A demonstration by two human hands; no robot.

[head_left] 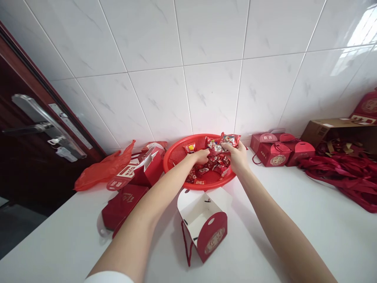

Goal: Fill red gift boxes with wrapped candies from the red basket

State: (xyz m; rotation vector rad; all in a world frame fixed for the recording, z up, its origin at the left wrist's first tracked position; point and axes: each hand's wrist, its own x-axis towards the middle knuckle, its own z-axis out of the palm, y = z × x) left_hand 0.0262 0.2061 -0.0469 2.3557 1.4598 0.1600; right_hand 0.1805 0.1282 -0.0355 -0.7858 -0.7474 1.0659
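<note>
A red plastic basket (168, 157) against the wall holds many red-wrapped candies (203, 170). My left hand (202, 156) reaches into it, fingers bent down among the candies; what its fingertips hold is hidden. At the basket's right side, my right hand (238, 155) grips a red candy packet (231, 139) between thumb and fingers. In front of the basket stands an open red gift box (212, 236) with a white inside and a red cord handle hanging at its left.
Unclosed red boxes (126, 200) and a red plastic bag (103, 171) lie at the left. Closed red boxes (273, 153), a cardboard box (321, 127) and dark red ribbons (341, 173) are at the right. A tiled wall (212, 86) bounds the table's back.
</note>
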